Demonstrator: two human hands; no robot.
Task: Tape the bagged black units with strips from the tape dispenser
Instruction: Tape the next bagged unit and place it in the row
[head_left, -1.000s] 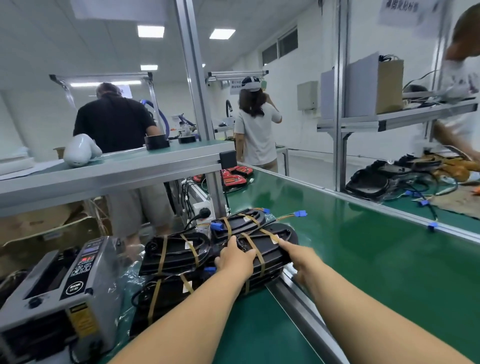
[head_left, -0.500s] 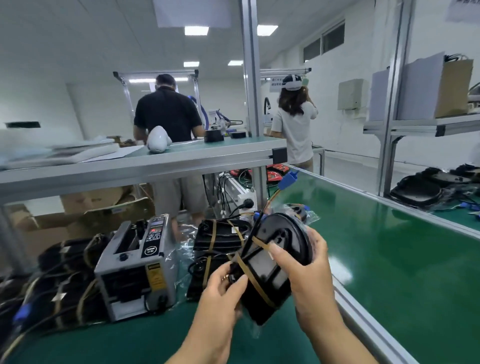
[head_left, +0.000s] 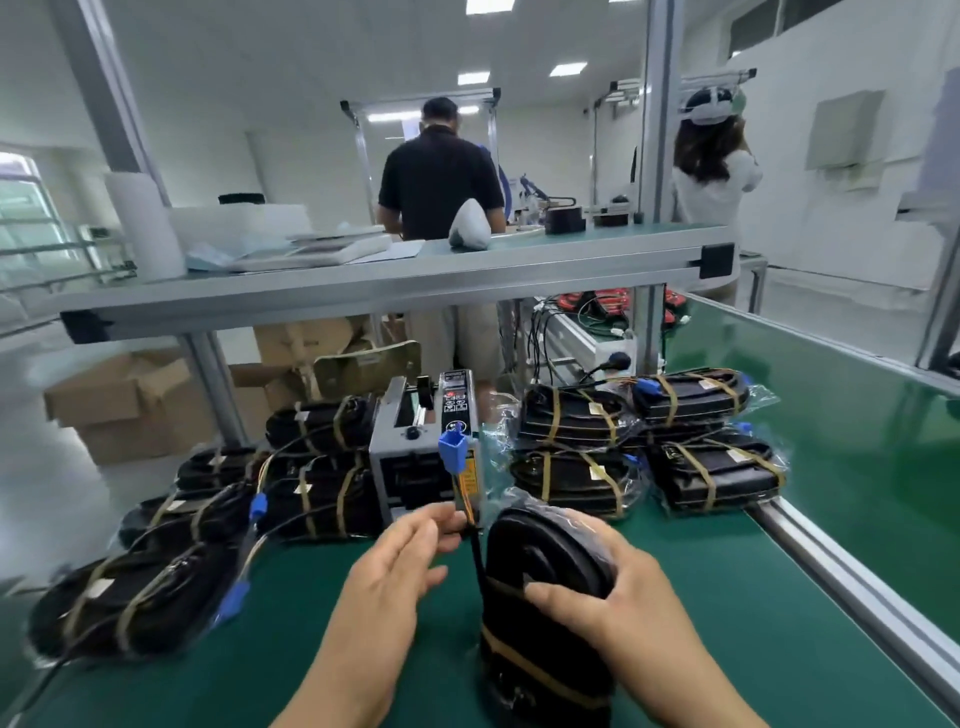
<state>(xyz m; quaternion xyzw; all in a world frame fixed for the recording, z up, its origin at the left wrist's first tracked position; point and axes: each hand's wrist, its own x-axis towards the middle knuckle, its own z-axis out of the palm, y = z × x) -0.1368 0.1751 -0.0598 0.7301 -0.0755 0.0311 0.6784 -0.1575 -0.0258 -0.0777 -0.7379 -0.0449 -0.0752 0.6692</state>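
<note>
My right hand (head_left: 618, 587) grips a bagged black unit (head_left: 535, 613), held on edge over the green mat, with tan tape bands around it. My left hand (head_left: 400, 561) pinches the unit's black cable just below the orange wires; its blue connector (head_left: 451, 451) sticks up in front of the grey tape dispenser (head_left: 421, 452). The dispenser stands just beyond my hands. Stacks of taped black units lie to its left (head_left: 311, 488) and right (head_left: 644, 447).
The green mat (head_left: 769, 613) is bounded on the right by an aluminium rail (head_left: 852, 587) and a green conveyor belt (head_left: 857, 431). A metal shelf (head_left: 395, 270) runs overhead beyond the dispenser. Two people stand with their backs turned. Cardboard boxes (head_left: 130, 410) sit below left.
I lifted one black unit off the right stack and brought it toward me, in front of the dispenser. My view swung left. My left hand moved from the unit's body to its cable.
</note>
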